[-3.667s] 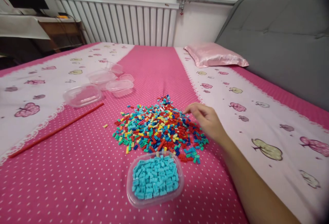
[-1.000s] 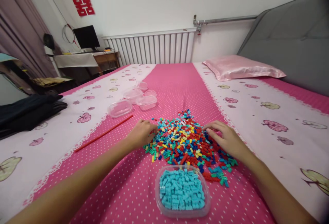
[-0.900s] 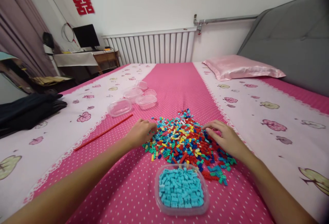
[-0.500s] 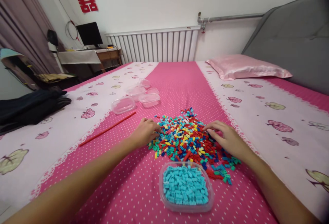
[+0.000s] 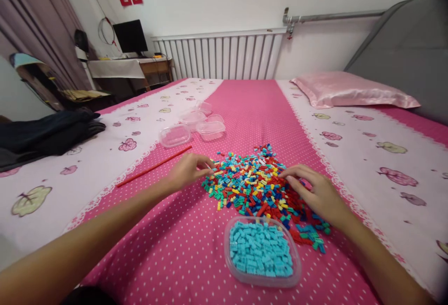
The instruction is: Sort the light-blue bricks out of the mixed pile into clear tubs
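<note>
1 pile of mixed bricks [image 5: 245,181] lies on the bed [image 5: 175,253], light-blue ones incl., so much seems left; in front, 1 tub [image 5: 263,281] w/ light-blue bricks [image 5: 261,249], well filled; left hand [image 5: 187,172] & right hand [image 5: 322,197] at pile's sides, half-curled, cannot tell if gripping; further, approx. 5 clear boxes [image 5: 175,135], 1 red rod [image 5: 154,166].

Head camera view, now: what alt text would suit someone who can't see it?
The left hand and right hand flank a pile of colorful toy bricks on a pink and white bedspread. Nearer the viewer sits a clear tub of light blue bricks; a red stick and more clear containers lie farther left.
</note>
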The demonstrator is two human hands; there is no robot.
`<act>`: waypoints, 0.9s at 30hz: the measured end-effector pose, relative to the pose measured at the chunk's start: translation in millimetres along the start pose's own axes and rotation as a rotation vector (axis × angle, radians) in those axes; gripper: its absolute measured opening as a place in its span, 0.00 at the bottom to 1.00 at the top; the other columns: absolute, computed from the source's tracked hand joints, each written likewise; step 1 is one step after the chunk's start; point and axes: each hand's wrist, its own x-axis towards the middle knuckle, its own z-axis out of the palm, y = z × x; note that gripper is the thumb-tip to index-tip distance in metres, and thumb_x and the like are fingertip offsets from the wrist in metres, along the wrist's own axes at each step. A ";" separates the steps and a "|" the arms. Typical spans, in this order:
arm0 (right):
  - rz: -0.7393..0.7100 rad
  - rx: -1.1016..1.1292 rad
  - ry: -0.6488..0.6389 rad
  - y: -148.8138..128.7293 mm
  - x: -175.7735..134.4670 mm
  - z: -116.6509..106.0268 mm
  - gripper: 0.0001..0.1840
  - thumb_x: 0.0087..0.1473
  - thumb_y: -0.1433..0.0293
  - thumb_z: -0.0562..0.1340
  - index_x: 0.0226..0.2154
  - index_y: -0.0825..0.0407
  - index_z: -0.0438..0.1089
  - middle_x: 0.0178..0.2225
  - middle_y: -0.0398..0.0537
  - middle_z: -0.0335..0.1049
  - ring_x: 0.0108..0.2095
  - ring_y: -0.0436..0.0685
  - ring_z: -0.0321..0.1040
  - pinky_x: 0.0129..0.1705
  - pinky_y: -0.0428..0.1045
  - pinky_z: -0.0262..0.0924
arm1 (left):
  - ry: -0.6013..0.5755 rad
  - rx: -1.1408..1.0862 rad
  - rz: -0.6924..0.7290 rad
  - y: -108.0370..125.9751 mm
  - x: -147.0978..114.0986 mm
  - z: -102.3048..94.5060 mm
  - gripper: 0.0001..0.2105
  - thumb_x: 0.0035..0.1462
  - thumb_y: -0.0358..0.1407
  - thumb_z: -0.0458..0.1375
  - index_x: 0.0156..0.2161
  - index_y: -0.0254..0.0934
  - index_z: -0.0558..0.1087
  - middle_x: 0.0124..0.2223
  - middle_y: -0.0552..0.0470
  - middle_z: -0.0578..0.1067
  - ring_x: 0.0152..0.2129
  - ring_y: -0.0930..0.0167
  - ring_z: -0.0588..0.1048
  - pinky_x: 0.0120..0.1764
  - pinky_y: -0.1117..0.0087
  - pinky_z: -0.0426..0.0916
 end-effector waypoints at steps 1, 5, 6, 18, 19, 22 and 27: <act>-0.007 0.021 -0.009 -8.1 -1.4 2.6 0.14 0.65 0.60 0.55 0.39 0.46 0.75 0.41 0.49 0.76 0.45 0.61 0.72 0.49 0.55 0.64 | 0.003 -0.023 0.005 2.5 -2.7 1.9 0.10 0.59 0.39 0.61 0.38 0.34 0.78 0.31 0.50 0.82 0.29 0.68 0.79 0.36 0.71 0.67; -0.039 0.134 -0.049 -44.5 -10.2 16.9 0.12 0.65 0.59 0.57 0.44 0.45 0.73 0.41 0.49 0.77 0.43 0.59 0.74 0.44 0.53 0.67 | -0.085 -0.140 0.100 28.3 -10.5 19.6 0.10 0.61 0.39 0.60 0.38 0.34 0.78 0.33 0.51 0.81 0.30 0.70 0.78 0.35 0.72 0.68; -0.063 0.159 -0.070 -52.6 -12.6 20.6 0.12 0.64 0.59 0.58 0.45 0.45 0.73 0.41 0.49 0.77 0.42 0.58 0.74 0.44 0.52 0.67 | -0.126 -0.169 0.139 38.2 -12.8 25.3 0.10 0.62 0.39 0.59 0.38 0.35 0.78 0.33 0.51 0.81 0.30 0.70 0.78 0.35 0.73 0.68; -0.054 0.282 -0.228 -58.4 -17.7 21.5 0.09 0.58 0.60 0.65 0.31 0.46 0.76 0.31 0.46 0.78 0.32 0.57 0.75 0.36 0.50 0.70 | -0.170 -0.198 0.276 85.1 -30.2 58.3 0.08 0.57 0.38 0.67 0.40 0.37 0.77 0.33 0.55 0.80 0.33 0.70 0.76 0.39 0.71 0.64; -0.041 0.274 -0.217 -56.7 -16.7 18.0 0.09 0.58 0.59 0.65 0.32 0.46 0.77 0.32 0.47 0.78 0.33 0.58 0.75 0.37 0.51 0.71 | -0.161 -0.159 0.299 82.3 -29.2 56.1 0.10 0.57 0.39 0.68 0.42 0.38 0.76 0.35 0.55 0.80 0.35 0.69 0.75 0.42 0.69 0.63; -0.035 0.260 -0.187 -51.2 -13.0 6.2 0.09 0.58 0.59 0.65 0.34 0.45 0.78 0.35 0.48 0.79 0.37 0.59 0.76 0.41 0.53 0.71 | -0.121 -0.074 0.321 72.7 -25.7 49.4 0.14 0.56 0.37 0.68 0.46 0.39 0.74 0.38 0.55 0.80 0.39 0.68 0.73 0.46 0.66 0.59; -0.096 0.317 -0.363 -48.1 -9.3 -0.4 0.06 0.60 0.64 0.66 0.34 0.46 0.78 0.34 0.45 0.79 0.37 0.55 0.75 0.42 0.50 0.68 | -0.154 -0.124 0.347 64.2 -25.7 49.8 0.11 0.56 0.38 0.68 0.43 0.40 0.75 0.39 0.57 0.80 0.41 0.69 0.72 0.47 0.67 0.57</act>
